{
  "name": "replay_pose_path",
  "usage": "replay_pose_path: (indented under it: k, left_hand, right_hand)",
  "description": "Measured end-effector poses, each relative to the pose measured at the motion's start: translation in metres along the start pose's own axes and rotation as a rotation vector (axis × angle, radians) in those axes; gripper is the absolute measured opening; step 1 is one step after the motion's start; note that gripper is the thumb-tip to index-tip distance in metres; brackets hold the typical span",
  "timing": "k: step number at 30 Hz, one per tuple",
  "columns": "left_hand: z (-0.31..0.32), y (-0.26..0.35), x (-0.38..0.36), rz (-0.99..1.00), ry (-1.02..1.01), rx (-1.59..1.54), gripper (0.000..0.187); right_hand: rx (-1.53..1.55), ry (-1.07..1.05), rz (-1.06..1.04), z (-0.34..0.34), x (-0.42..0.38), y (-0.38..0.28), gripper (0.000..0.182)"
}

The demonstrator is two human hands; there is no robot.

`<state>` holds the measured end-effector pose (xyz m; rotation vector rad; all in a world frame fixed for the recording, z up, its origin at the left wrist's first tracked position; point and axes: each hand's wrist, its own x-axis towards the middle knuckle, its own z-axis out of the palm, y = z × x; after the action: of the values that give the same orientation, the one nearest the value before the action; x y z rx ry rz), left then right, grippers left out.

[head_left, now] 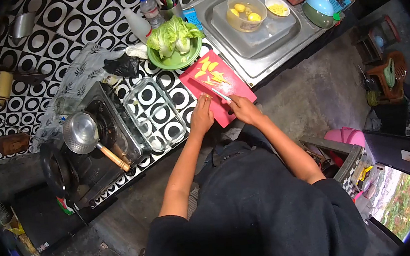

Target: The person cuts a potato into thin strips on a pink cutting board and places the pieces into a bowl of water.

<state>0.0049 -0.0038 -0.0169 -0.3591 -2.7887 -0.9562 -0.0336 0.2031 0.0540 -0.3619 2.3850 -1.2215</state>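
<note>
A red cutting board [223, 112] lies on the patterned counter, its corner beside the sink. Yellow slices and strips [212, 72] are spread over its far half. My right hand [243, 109] is closed round a knife [220, 95], whose blade points toward the far left over the board. At the board's left edge, my left hand [201, 114] has its fingers pressed together near the blade; anything under the fingertips is too small to make out. Just beyond the board stands a green bowl [174, 62] of leafy greens [173, 36].
Left of the board sits a glass dish [155, 114]; farther left, a saucepan [81, 133] rests on the stove [113, 145]. The sink area [253, 68] at the right bears a plastic bowl of yellow pieces [246, 13] and a small white bowl [278, 7].
</note>
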Motion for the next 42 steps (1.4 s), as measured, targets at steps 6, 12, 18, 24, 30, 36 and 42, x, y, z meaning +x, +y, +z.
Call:
replay_pose_path:
  k: [6,12,18,24,30,36,42]
  left_hand:
    - [0.005,-0.002,-0.001,0.012,0.012,0.017,0.054]
    - [-0.003,0.009,0.004,-0.049,-0.034,0.005,0.046]
    - [-0.007,0.015,0.007,-0.073,-0.041,0.008,0.044]
    - [-0.008,0.013,0.006,-0.059,-0.042,-0.001,0.044]
    - [-0.004,0.003,0.002,-0.007,-0.035,0.006,0.048]
    - [-0.006,-0.001,-0.001,0.034,-0.026,0.029,0.046]
    - [-0.009,0.002,0.001,0.064,-0.003,0.033,0.045]
  right_hand:
    - [-0.092,0.133,-0.134,0.011,-0.018,0.012,0.035]
    - [-0.141,0.036,-0.102,0.016,-0.025,0.019,0.040]
    - [-0.107,0.054,-0.167,0.019,-0.032,0.022,0.041]
    - [-0.078,0.059,-0.184,0.020,-0.038,0.016,0.043]
    - [-0.106,0.074,-0.205,0.022,-0.040,0.012,0.044]
    - [-0.161,0.101,-0.231,0.026,-0.041,0.012,0.045]
    - [-0.153,0.129,-0.246,0.035,-0.042,0.016,0.045]
